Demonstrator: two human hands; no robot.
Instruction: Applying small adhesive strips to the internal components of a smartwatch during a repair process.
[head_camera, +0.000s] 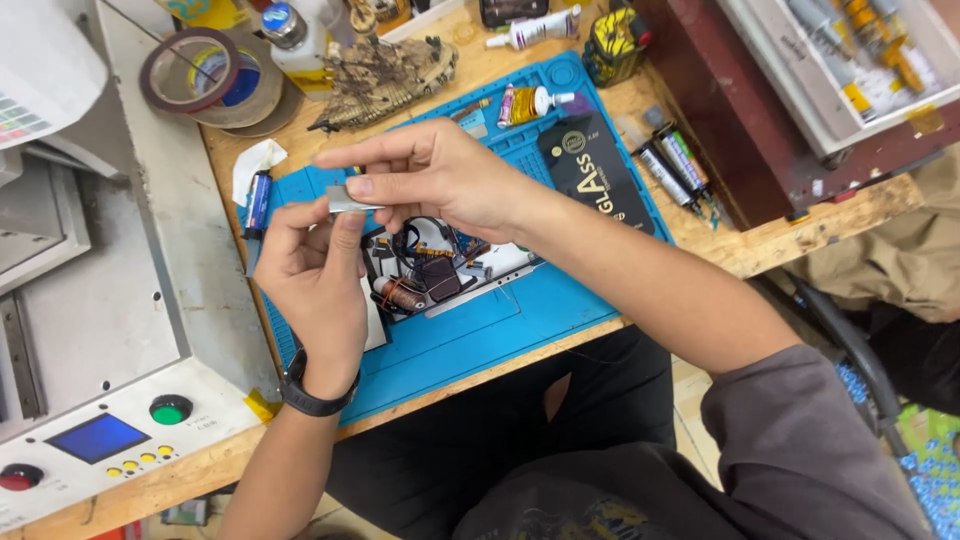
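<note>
Head view
Left hand (312, 268): raised over the blue work mat (470, 335), black wristband on the wrist, fingers pinched narrow on one end of a small thin grey strip (347, 200).
Right hand (440, 175): thumb and forefinger closed on the other end of the same strip, remaining fingers curled.
Grey strip: held flat between both hands, just above the mat's left part.
Opened device (435, 270): lies on the mat below the hands, wires and coils showing.
Tape rolls (205, 78): far left of the wooden bench.
Machine (100, 300): grey, left of the mat, with green button.
</note>
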